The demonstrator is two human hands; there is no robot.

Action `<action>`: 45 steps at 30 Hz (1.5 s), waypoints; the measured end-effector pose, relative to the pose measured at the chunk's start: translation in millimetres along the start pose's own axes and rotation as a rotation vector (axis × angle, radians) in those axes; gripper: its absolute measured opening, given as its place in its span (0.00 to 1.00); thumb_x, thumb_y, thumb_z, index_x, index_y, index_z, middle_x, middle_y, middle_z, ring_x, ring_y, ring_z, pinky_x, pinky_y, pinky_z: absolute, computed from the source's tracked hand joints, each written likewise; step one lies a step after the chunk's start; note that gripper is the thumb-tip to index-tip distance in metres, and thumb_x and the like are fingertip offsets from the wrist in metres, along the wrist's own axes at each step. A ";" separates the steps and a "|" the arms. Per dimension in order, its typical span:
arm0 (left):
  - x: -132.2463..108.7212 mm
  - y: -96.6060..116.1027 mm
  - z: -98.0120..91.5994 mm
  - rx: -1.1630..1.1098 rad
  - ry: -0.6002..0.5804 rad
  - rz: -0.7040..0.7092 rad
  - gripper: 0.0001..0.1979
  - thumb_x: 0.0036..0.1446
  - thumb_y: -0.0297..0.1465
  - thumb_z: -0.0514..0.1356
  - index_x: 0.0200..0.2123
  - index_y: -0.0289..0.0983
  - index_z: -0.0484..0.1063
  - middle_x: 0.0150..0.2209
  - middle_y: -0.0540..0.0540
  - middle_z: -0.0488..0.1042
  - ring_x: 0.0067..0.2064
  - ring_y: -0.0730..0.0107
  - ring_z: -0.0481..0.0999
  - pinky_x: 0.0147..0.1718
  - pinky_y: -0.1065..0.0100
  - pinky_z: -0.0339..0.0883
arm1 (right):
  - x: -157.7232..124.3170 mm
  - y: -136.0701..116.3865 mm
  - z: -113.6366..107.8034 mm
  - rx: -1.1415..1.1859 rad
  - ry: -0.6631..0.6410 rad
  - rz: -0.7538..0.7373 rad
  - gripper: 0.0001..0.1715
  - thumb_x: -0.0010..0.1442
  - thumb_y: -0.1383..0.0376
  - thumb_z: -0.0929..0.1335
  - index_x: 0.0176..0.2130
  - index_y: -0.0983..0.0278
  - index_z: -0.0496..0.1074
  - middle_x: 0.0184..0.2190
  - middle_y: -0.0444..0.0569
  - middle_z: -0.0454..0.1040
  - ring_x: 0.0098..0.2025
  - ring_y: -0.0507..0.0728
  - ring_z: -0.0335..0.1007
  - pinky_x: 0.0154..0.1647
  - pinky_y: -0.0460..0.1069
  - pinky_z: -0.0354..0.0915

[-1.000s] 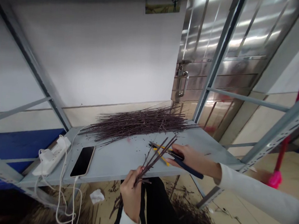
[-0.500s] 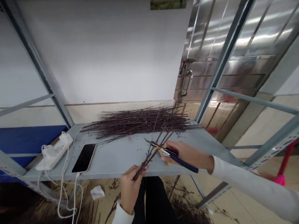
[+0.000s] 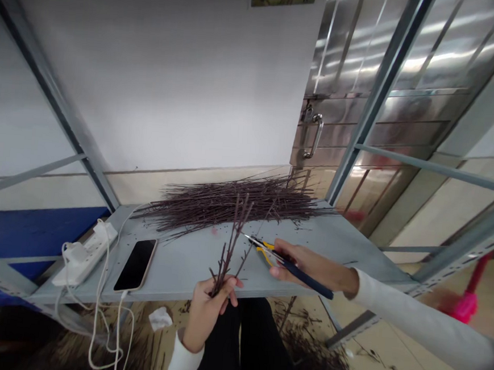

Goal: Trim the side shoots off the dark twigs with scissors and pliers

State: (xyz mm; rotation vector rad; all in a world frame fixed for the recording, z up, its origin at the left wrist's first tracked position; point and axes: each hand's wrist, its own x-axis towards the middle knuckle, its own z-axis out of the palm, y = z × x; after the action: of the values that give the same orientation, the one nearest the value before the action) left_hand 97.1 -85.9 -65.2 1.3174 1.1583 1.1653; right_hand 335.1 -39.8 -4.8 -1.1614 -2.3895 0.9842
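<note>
Nearest the camera, cut scraps [image 3: 322,362] litter the floor around the person's dark trousers. Just above, the left hand [image 3: 206,313] has its fingers clamped around the base of a bunch of twigs [image 3: 230,241], which stands nearly upright over the front edge of the grey shelf [image 3: 189,266]. A second ago this bunch leaned to the right, across the blades. It has since swung up and to the left, so the blade tips now sit just beside it rather than among the stems (no cut is in progress, as far as I can judge).

The right hand [image 3: 309,264] lies low over the shelf, fingers wrapped tight on the dark handles of the snips [image 3: 267,248]. It has hardly shifted.

Further left lie a phone [image 3: 136,265] and a white power strip [image 3: 83,255]. Behind them a long pile of twigs [image 3: 228,203] stretches across the back of the shelf, with a steel door [image 3: 358,74] beyond.
</note>
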 end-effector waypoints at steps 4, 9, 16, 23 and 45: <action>3.3 5.0 -5.0 -0.069 0.009 -0.039 0.25 0.46 0.51 0.62 0.25 0.31 0.76 0.14 0.51 0.67 0.14 0.82 0.52 0.15 0.73 0.43 | -2.4 3.0 -2.4 -0.001 -0.023 -0.025 0.19 0.61 0.49 0.62 0.36 0.60 0.52 0.26 0.38 0.56 0.28 0.51 0.55 0.29 0.47 0.56; 5.7 7.9 -5.3 -0.074 0.016 -0.060 0.26 0.44 0.52 0.63 0.24 0.31 0.75 0.13 0.51 0.66 0.14 0.83 0.51 0.15 0.74 0.41 | -4.2 3.3 -2.5 0.014 0.022 -0.046 0.20 0.61 0.47 0.59 0.35 0.60 0.51 0.27 0.39 0.52 0.28 0.51 0.54 0.30 0.48 0.57; 4.8 2.8 -3.1 -0.004 -0.022 -0.054 0.24 0.50 0.49 0.61 0.27 0.31 0.77 0.13 0.53 0.62 0.16 0.81 0.51 0.16 0.73 0.41 | 3.0 -1.1 -4.8 -0.071 0.059 -0.027 0.21 0.60 0.47 0.62 0.36 0.61 0.54 0.25 0.41 0.60 0.27 0.53 0.58 0.28 0.47 0.56; 0.1 3.1 -5.1 0.042 -0.019 -0.042 0.24 0.52 0.49 0.59 0.28 0.31 0.77 0.13 0.54 0.60 0.17 0.80 0.51 0.17 0.72 0.42 | 11.2 -1.1 0.7 -0.157 0.189 0.005 0.23 0.56 0.47 0.65 0.29 0.59 0.52 0.21 0.38 0.59 0.22 0.50 0.54 0.24 0.46 0.50; 7.9 11.0 -17.7 -0.177 0.125 -0.106 0.24 0.43 0.50 0.65 0.26 0.33 0.73 0.13 0.58 0.56 0.16 0.83 0.45 0.16 0.73 0.35 | -37.3 135.9 18.0 -0.410 0.344 0.522 0.19 0.51 0.53 0.68 0.37 0.61 0.61 0.40 0.56 0.73 0.42 0.62 0.71 0.43 0.51 0.63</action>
State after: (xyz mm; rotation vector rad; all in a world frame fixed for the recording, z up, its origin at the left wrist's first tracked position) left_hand 80.5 -77.2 -53.0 1.0497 1.1714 1.2560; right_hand 426.3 -17.8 -111.5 -1.9875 -2.0974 0.3632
